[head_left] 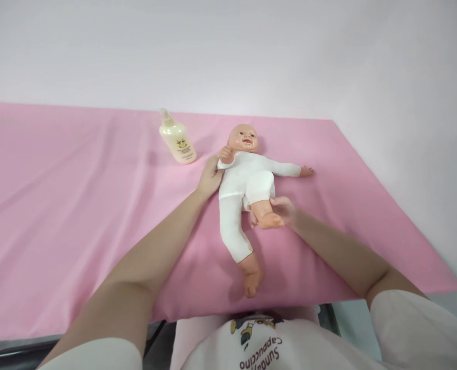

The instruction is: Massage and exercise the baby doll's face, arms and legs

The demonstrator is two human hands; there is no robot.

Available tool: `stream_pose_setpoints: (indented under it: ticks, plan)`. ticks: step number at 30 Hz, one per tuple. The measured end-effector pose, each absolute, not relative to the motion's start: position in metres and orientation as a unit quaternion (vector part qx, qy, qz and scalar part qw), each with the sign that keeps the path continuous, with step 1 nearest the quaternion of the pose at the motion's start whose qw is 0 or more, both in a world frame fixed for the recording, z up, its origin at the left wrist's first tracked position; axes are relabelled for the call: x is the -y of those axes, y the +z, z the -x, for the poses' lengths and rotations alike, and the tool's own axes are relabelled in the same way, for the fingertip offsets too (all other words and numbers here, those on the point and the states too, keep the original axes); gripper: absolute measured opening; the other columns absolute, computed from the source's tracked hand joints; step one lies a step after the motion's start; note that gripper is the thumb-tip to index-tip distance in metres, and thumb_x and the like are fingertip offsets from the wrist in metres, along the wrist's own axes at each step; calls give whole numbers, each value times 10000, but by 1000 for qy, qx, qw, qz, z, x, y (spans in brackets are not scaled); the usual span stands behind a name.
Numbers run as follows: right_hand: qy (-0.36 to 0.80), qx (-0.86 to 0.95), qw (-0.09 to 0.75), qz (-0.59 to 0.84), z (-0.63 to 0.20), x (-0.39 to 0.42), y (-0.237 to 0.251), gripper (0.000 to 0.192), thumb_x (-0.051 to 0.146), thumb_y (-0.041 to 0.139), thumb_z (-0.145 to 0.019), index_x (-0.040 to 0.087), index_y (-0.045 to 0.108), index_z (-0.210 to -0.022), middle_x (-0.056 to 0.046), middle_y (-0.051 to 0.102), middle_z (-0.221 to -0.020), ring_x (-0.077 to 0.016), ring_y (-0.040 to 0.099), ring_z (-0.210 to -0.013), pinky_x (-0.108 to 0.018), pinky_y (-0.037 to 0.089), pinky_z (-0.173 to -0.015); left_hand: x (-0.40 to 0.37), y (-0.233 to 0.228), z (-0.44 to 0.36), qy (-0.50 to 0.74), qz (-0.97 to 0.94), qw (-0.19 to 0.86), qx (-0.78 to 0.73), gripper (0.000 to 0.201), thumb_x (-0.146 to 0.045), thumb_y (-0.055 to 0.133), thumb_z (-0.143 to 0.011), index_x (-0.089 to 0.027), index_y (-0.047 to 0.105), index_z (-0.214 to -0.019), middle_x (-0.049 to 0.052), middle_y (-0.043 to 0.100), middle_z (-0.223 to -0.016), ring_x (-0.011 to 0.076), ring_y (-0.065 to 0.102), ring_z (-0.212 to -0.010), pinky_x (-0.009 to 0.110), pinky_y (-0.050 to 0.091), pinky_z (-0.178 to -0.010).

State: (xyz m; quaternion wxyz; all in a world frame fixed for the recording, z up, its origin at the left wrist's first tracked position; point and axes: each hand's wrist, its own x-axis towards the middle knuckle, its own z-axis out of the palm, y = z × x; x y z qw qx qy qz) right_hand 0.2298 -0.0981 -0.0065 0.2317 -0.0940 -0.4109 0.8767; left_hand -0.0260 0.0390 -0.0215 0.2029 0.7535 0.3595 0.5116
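A doll [247,180] in a white suit lies on its back on the pink sheet [78,205], a little right of the middle of the frame, its head toward the top and its feet toward me.

My left hand [210,177] rests against the doll's side just under its bent arm, at the centre of the frame. The fingers lie close together along the white suit, touching it; the fingertips are hidden behind the doll's body, so I cannot tell whether they grip the cloth.

My right hand [284,209] is just right of centre, at the doll's raised leg [265,213]. My fingers curl around the bare ankle and heel from behind, holding the foot up off the sheet with the knee bent. The doll's other leg [238,236] lies straight, its bare foot pointing to the lower middle of the frame.

One doll arm stretches flat toward the right of the frame; the other is folded up by its chin.

A cream lotion bottle [177,143] lies tilted on the sheet, left of the doll's head and apart from it, above my left hand.
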Motion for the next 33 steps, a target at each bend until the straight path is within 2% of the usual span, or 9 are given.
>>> stream_pose_setpoints:
  ticks: [4, 7, 11, 16, 21, 26, 33]
  plan:
    - [858, 394, 296, 148, -229, 96, -7, 401, 490, 567, -904, 139, 669, -1070, -71, 709, -814, -221, 685, -802, -397, 560, -891, -37, -17, 25, 492, -787, 161, -337, 341, -311, 575, -986, -196, 692, -1285, 115, 730, -1362, 297, 664, -1301, 511, 495, -1184]
    - [849, 380, 336, 148, -226, 95, -6, 387, 487, 557, -907, 144, 697, -1021, -59, 687, -778, -203, 637, -728, -380, 559, -832, -36, -16, 25, 487, -792, 150, -337, 345, -300, 571, -985, -197, 700, -1288, 110, 735, -1359, 288, 671, -1286, 500, 504, -1174]
    - [849, 377, 347, 134, -224, 94, -5, 369, 482, 617, -868, 147, 715, -986, -42, 680, -767, -186, 619, -707, -365, 558, -824, -33, -14, 26, 476, -803, 136, -331, 363, -279, 561, -986, -210, 695, -1316, 105, 737, -1356, 276, 674, -1263, 485, 512, -1156]
    - [844, 376, 360, 129, -224, 95, -3, 340, 456, 550, -926, 163, 711, -986, -30, 671, -739, -183, 594, -685, -364, 546, -787, -34, -15, 28, 463, -820, 115, -316, 399, -255, 533, -985, -202, 687, -1349, 115, 754, -1280, 272, 686, -1199, 491, 523, -1123]
    - [850, 363, 357, 133, -223, 95, -1, 332, 447, 586, -877, 154, 713, -971, -37, 681, -761, -172, 587, -671, -347, 546, -754, -36, -16, 28, 448, -821, 111, -335, 407, -249, 517, -989, -208, 682, -1359, 117, 745, -1275, 277, 678, -1204, 506, 519, -1127]
    - [856, 357, 347, 139, -223, 95, -2, 344, 448, 589, -852, 148, 696, -983, -50, 693, -775, -184, 619, -694, -362, 565, -797, -34, -14, 27, 459, -817, 117, -329, 379, -287, 544, -998, -215, 684, -1343, 109, 753, -1277, 276, 685, -1204, 502, 521, -1132]
    - [876, 412, 229, 99, -229, 95, -11, 394, 431, 641, -766, 132, 652, -1023, -114, 759, -880, -253, 714, -864, -397, 560, -843, -37, -18, 25, 497, -760, 205, -367, 412, -390, 572, -1012, -183, 602, -1367, 148, 702, -1383, 299, 673, -1279, 507, 523, -1153]
